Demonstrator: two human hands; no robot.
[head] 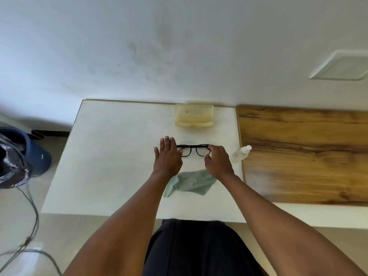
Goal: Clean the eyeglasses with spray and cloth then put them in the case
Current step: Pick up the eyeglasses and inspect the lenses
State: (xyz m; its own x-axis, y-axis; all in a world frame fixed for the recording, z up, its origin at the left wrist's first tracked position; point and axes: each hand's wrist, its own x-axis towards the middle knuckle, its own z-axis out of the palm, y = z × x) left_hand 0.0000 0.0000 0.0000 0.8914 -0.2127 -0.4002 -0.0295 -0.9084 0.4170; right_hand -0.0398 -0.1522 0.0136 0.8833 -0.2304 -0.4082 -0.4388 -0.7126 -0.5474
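Both hands reach forward: left flat-fingered, right curled (thumb tucked under).

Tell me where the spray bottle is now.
In the head view, the spray bottle lies on the white table, just right of the right hand, beside the wooden board.

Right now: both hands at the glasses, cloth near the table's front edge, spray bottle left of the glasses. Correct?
Not quite. In the head view the spray bottle lies right of the glasses, beside the right hand. The left hand and cloth are as stated.
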